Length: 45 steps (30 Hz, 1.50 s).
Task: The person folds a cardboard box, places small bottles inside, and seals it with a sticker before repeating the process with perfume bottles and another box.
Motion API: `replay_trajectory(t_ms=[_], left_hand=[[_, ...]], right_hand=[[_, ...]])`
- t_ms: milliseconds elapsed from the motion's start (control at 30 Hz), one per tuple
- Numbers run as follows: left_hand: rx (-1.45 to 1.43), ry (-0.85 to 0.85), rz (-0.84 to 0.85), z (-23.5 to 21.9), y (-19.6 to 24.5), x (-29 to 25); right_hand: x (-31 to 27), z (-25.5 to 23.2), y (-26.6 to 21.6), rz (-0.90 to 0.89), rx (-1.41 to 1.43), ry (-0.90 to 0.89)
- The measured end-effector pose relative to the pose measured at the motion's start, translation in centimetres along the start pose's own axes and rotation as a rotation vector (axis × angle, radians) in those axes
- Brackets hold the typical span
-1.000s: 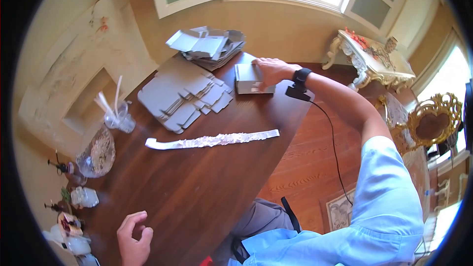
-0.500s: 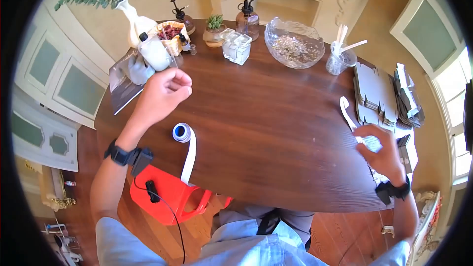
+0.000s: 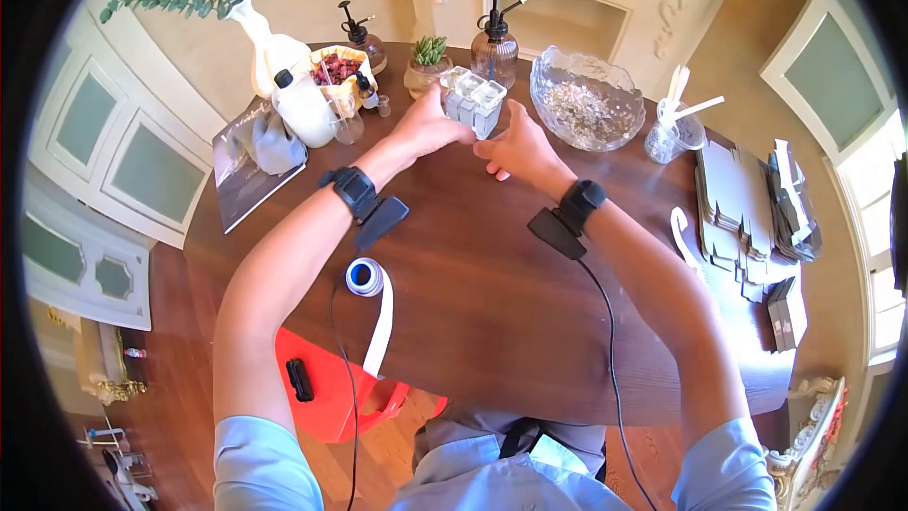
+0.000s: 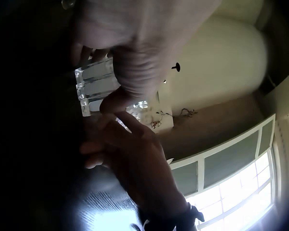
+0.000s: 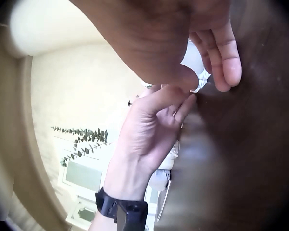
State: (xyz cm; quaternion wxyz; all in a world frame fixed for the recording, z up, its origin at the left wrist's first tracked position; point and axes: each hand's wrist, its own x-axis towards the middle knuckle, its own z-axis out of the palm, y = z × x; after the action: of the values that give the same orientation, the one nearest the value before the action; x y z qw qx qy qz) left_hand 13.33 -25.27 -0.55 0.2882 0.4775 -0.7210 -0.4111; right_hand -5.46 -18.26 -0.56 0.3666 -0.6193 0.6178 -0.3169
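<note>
Left hand (image 3: 427, 127) curled round the clear glass container (image 3: 473, 115), thumb across its near side; container to this hand's right. Right hand (image 3: 526, 151) at the container's opposite side, lower fingers loosely extended; whether it pinches the glass cannot be told. Potted succulent (image 3: 429, 53) just beyond the left hand.

A: Counter (image 3: 492, 322) surface?
B: Dark brown wood appearance, fine grain, smooth, low gloss; pale sheen at right.
A: Clear containers (image 3: 476, 106)?
B: Transparent, glossy, smooth-faced. Glass or plastic: cannot tell.
A: Large bowl (image 3: 588, 123)?
B: Glass-like, shiny, textured wall, uneven rim.
A: Stool (image 3: 326, 412)?
B: Red plastic, smooth.
A: Flat stack (image 3: 726, 180)?
B: Grey card, matt.
A: Shirt (image 3: 260, 464)?
B: Light blue cloth, creased.
</note>
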Motion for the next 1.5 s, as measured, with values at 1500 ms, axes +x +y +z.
replay_trajectory(t_ms=[1500], left_hand=[[0.014, -0.412, 0.394, 7.5, 7.0, -14.3]], right_hand=[[-29.6, -8.0, 9.0, 0.068, -0.091, 0.193]])
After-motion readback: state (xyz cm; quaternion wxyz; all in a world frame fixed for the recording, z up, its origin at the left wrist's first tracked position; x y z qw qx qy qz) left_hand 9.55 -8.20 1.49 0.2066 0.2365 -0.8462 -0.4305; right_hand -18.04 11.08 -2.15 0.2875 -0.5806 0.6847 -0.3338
